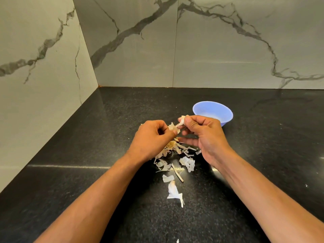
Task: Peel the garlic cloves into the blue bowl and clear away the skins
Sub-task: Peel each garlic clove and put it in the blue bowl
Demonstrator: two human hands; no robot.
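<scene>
From the head view, both hands are working just above the black speckled stone counter [263,155]. The right hand [203,135] pinches a small pale garlic clove [181,122] between thumb and fingertips, papery skin hanging off it. The left hand [150,139] has its fingers curled in, thumb and forefinger pinching a strip of torn skin [172,128] close beside the clove. That reads as mid-peel, with the skin coming away.

Just behind the right hand sits the round light-blue plastic bowl [213,112]; its inside is partly hidden by the fingers, so how many cloves are in there, I can't tell.

Below the hands lies a scatter of dry, whitish garlic skins [188,163], with a brownish root base [171,144] and a thin stalk piece [177,174] among them, trailing toward the person.

So peeling is under way, and the clear-up looks untouched: every skin is on the counter yet.
</scene>
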